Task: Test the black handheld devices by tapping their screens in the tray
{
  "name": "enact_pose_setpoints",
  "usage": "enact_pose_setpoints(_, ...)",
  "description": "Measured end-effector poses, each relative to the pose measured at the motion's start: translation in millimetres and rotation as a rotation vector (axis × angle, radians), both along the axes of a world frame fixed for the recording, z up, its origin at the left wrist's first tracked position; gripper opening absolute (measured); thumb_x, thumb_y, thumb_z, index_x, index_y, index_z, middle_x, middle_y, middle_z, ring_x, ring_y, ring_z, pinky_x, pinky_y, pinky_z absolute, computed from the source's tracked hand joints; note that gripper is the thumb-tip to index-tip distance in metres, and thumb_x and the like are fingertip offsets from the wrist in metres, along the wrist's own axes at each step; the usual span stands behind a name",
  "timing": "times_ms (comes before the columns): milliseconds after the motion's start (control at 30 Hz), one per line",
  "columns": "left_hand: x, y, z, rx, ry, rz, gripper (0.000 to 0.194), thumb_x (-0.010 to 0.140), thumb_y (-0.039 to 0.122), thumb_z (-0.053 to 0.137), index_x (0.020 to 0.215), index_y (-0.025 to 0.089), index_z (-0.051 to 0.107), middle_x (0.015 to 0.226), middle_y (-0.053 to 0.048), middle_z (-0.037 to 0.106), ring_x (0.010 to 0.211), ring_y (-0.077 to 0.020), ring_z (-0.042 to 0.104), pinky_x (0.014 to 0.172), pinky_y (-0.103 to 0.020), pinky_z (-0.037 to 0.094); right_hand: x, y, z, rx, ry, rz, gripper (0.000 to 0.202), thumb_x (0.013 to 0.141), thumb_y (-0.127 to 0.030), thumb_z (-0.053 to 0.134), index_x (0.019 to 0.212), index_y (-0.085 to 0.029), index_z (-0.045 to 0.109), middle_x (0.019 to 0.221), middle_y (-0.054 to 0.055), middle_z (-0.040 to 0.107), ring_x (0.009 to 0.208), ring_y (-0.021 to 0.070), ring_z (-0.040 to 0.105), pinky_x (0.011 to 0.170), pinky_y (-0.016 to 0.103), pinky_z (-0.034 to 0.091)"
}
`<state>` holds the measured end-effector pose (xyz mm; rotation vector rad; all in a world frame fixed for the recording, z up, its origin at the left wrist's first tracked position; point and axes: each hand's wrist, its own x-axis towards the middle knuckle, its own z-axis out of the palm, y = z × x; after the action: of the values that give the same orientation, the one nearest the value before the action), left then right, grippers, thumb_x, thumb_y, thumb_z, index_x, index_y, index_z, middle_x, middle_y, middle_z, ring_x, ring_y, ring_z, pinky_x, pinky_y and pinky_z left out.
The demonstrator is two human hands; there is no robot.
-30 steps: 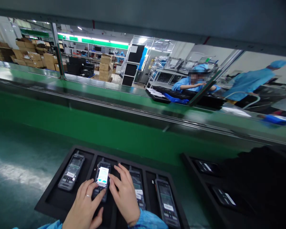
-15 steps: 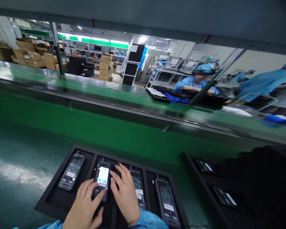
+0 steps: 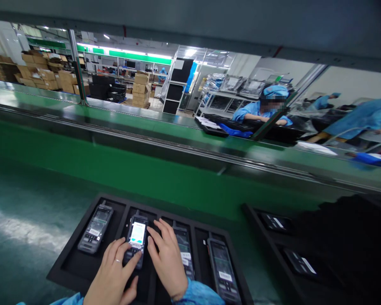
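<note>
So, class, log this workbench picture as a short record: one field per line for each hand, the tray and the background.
Left hand: fingers on the lit handset
Right hand: fingertips beside the lit screen
Tray: black, four handsets in slots, one screen lit
Second tray: to the right, partly dark
Background: green conveyor; a seated person in blue

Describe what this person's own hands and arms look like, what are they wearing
Both hands are bare, without gloves. The left hand wears a thin plain ring on one finger. The right hand shows no ring or watch. Light blue sleeves with a loose, slightly crumpled cuff cover both wrists; only a sliver of the left one shows at the bottom edge.
</note>
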<state>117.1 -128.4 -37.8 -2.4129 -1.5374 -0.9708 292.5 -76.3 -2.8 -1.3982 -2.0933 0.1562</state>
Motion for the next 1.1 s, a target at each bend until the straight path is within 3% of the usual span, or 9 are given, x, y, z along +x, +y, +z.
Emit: enact_pose_setpoints(1100,6.4,6.0,2.5,0.080,-0.004,0.004,0.042,0.069,0.022,0.053,0.110,0.026,0.064,0.109,-0.009,0.059,0.109,-0.0312,0.053,0.087,-0.048,0.050,-0.4,1.6,-4.3,-0.027,0.031,0.007,0.027,0.089,-0.014,0.047,0.109,-0.018,0.064,0.121,0.013,0.060,0.122,0.0294,0.048,0.096,0.052,0.052)
